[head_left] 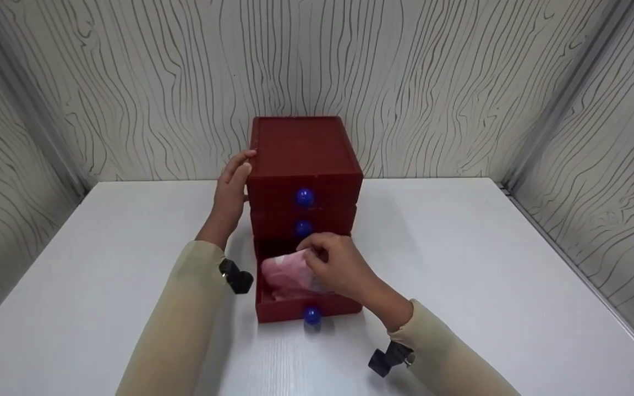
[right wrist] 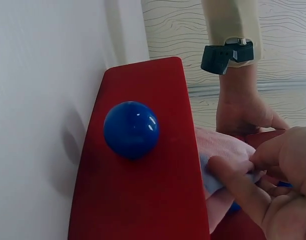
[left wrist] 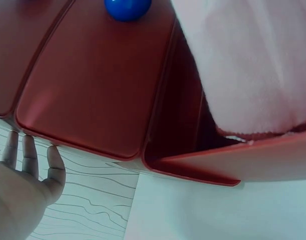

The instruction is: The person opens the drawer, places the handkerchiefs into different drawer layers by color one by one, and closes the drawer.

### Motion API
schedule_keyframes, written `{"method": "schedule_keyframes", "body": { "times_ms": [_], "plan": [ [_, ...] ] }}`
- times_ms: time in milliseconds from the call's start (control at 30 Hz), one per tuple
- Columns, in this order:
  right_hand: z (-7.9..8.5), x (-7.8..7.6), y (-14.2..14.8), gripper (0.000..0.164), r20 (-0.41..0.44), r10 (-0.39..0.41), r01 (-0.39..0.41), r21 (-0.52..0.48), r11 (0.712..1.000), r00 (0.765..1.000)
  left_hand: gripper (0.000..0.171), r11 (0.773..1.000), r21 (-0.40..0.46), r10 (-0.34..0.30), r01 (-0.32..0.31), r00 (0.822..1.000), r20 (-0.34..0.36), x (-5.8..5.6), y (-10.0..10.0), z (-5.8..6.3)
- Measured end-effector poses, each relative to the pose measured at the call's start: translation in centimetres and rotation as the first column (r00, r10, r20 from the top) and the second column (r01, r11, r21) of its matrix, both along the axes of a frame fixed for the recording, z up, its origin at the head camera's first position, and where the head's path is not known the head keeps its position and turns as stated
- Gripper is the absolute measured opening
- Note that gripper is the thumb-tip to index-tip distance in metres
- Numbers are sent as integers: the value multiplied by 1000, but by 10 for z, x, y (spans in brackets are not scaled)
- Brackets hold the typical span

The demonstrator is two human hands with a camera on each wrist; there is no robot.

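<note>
A red drawer cabinet (head_left: 306,146) with blue round knobs stands on the table, its bottom drawer (head_left: 278,312) pulled out. Folded pink cloth (head_left: 287,275) lies in that drawer, rising above its front; a pale blue patch shows on it in the right wrist view. My right hand (head_left: 344,267) pinches the cloth's upper edge between thumb and fingers. At the cabinet's left side, my left hand (head_left: 230,192) rests with its fingers extended against the wall. The left wrist view shows these fingertips (left wrist: 55,157) at the side edge of the upper drawers.
The two upper drawers are closed, with blue knobs (head_left: 305,197) facing front. A white table (head_left: 460,264) extends on both sides of the cabinet. Wood-grain patterned panels (head_left: 432,82) enclose the back and sides. A small black camera (head_left: 237,276) is strapped at each wrist.
</note>
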State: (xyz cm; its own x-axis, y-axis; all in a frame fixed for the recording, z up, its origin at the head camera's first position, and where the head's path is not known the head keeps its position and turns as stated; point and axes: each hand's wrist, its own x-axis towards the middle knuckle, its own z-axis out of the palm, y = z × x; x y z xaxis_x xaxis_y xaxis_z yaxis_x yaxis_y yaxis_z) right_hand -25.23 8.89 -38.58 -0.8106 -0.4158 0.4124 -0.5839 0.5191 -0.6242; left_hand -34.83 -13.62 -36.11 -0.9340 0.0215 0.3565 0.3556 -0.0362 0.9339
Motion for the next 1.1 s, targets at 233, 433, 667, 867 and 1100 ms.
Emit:
{"method": "schedule_keyframes", "body": {
  "times_ms": [233,433,667,867,1100],
  "plan": [
    [0,-1,2,12,-21,21,-22,-38,999,1000,39,1000,11,-4,4,1000,-2,1,1,1],
    [-1,-3,4,9,-123,61,-70,-63,996,990,40,1000,14,-12,12,1000,4,-1,1,0],
    [-4,-7,6,10,-338,107,-123,-28,992,935,42,1000,3,-19,19,999,27,14,2,13],
    [-13,-12,8,12,-426,148,-152,25,988,893,41,1000,3,-7,7,1000,30,7,1,7],
    [-22,-7,12,16,-295,236,-220,86,972,926,40,1000,9,7,-7,1000,7,0,0,0]
  ]
}}
